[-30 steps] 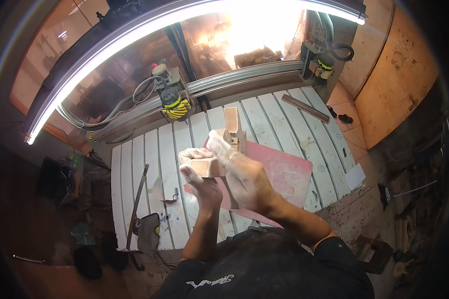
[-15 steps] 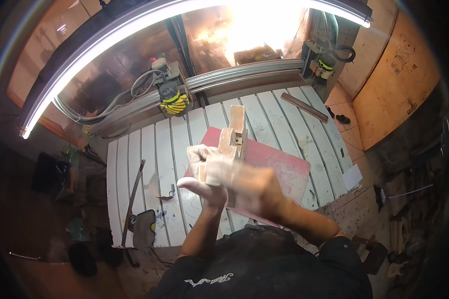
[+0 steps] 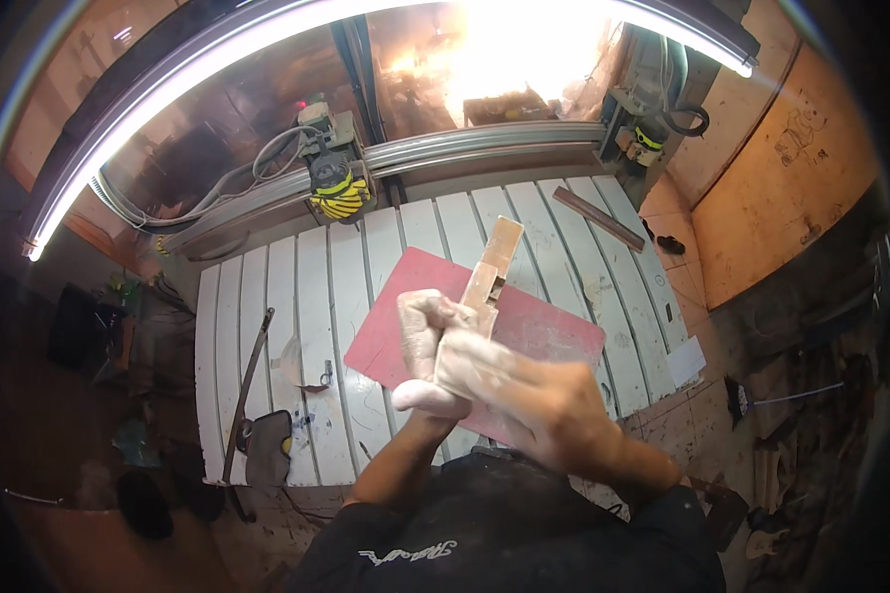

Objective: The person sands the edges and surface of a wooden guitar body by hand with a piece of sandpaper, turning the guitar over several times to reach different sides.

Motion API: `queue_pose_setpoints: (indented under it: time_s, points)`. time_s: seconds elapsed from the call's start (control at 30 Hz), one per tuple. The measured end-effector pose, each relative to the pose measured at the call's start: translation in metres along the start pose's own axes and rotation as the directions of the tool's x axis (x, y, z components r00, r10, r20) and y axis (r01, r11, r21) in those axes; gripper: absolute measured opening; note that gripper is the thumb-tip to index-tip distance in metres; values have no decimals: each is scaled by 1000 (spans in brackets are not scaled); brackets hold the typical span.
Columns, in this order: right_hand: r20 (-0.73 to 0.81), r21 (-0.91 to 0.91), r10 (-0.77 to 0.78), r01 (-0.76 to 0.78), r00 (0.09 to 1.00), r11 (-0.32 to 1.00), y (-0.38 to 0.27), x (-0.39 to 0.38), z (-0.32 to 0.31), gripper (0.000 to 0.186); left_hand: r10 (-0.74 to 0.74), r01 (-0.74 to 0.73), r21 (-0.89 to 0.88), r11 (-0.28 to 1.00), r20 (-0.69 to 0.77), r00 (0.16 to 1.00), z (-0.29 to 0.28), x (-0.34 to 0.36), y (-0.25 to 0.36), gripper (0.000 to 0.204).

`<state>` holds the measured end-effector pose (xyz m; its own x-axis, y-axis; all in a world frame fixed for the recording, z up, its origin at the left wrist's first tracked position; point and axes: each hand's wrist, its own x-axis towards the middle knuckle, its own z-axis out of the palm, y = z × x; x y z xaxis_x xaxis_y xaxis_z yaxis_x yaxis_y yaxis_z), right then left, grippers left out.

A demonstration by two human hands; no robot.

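Note:
My left hand (image 3: 427, 346), dusted white, grips a long tan wooden piece (image 3: 504, 242), tilted with its far end up and right and a notched section along its middle. My right hand (image 3: 539, 400) reaches across the piece's lower end, fingers pressed together against it beside my left hand; it is smeared by motion, and whatever is under its fingers cannot be made out. Behind both hands lies a red board (image 3: 386, 301) on the white slatted worktop (image 3: 316, 277).
A metal rail (image 3: 485, 136) with two tool heads (image 3: 336, 193) runs behind the worktop under a curved tube light. On the worktop are a brown bar (image 3: 598, 217), a long metal strip (image 3: 249, 381), a dark pouch (image 3: 267, 450) and a white paper (image 3: 685, 361).
Both hands have shifted rightward, my right hand also lower. The wooden piece has swung from upright to leaning up and right, exposing more of the red board at left.

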<state>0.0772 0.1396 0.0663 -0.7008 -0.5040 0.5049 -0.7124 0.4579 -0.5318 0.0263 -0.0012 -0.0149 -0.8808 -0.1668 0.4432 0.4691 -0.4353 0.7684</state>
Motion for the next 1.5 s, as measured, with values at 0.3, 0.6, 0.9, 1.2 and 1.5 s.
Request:
queue_pose_setpoints:
  time_s: [0.3,0.6,0.9,1.2,1.5]
  points:
    - [108,-49,74,-68,991,996,-5,8,-7,53,-82,88,71,994,-84,993,12,0,9,119]
    - [134,-41,117,-113,984,993,-9,11,-8,44,-81,81,22,996,-1,997,6,7,6,119]
    - [-95,402,311,-250,946,881,-14,-10,-14,52,-39,38,-108,993,-10,999,-32,29,7,111]
    - [-138,220,209,-176,968,960,-7,-2,1,49,-62,61,-120,991,-8,998,-35,22,7,111]
    - [-146,151,60,-38,987,988,-5,2,10,44,-74,74,-104,992,2,997,-22,17,10,113]
